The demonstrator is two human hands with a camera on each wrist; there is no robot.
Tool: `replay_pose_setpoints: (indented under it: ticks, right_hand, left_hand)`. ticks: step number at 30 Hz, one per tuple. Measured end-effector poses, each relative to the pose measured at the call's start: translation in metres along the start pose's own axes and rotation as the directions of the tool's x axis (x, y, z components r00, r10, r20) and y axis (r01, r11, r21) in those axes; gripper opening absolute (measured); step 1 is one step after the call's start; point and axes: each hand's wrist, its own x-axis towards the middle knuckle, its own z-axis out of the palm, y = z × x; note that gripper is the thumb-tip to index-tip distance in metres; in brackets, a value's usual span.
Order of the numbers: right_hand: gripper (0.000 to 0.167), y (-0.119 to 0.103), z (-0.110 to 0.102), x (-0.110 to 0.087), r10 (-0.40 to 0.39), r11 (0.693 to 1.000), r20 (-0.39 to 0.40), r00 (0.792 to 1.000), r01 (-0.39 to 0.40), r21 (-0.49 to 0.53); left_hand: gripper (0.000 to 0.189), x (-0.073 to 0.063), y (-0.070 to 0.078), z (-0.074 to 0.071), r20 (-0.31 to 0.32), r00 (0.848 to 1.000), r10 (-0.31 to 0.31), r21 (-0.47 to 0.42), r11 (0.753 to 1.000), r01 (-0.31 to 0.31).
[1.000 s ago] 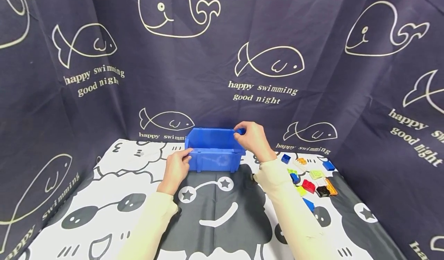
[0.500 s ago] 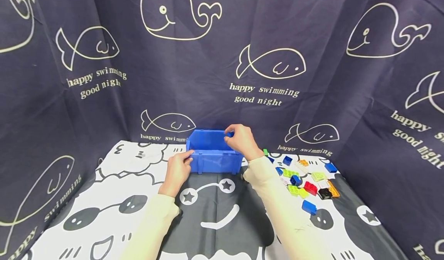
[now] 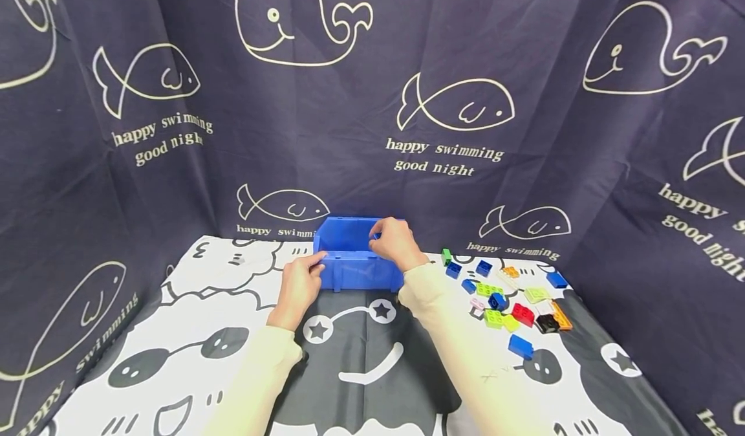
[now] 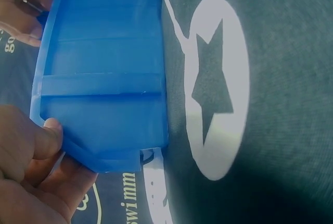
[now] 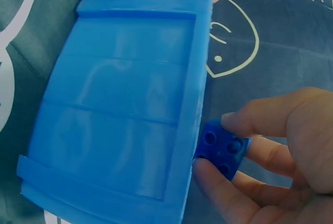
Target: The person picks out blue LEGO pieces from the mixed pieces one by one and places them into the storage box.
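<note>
A blue plastic storage bin [image 3: 357, 273] stands at the back of the cloth. My left hand [image 3: 299, 286] holds its left front corner, the thumb on the front wall near the rim in the left wrist view. Over the right part of the bin's opening is my right hand [image 3: 394, 243]. Between its thumb and fingers it pinches a blue toy building brick [image 5: 222, 148], hollow studs facing the camera in the right wrist view. The brick is just behind the bin's front rim [image 5: 195, 104]. The bin's floor is hidden by its front wall.
Several loose toy bricks lie to the right of the bin: a red brick [image 3: 523, 314], a black brick [image 3: 547, 323], a green brick [image 3: 446, 257], a blue brick [image 3: 520, 347] and others. A dark patterned curtain [image 3: 361, 158] hangs close behind the bin.
My right hand has moved left and then lower, carrying the blue brick from the bin's right end over its opening. My left hand keeps its hold on the bin.
</note>
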Motion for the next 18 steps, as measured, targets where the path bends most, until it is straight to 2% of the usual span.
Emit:
replay_pose_setpoints:
  ticks: [6, 18]
  right_hand:
    - [0.017, 0.001, 0.0039, 0.0014, 0.028, 1.0, 0.029, 0.999, -0.027, -0.015]
    - [0.021, 0.0016, 0.0047, -0.0005, 0.02, 1.0, 0.03, 0.999, -0.02, -0.006]
  left_hand:
    - [0.031, -0.0002, -0.0001, 0.0007, -0.004, 1.0, 0.005, 0.0, 1.0, -0.005]
    - [0.031, -0.0007, 0.0009, 0.0005, -0.004, 1.0, 0.004, -0.012, 1.0, -0.004]
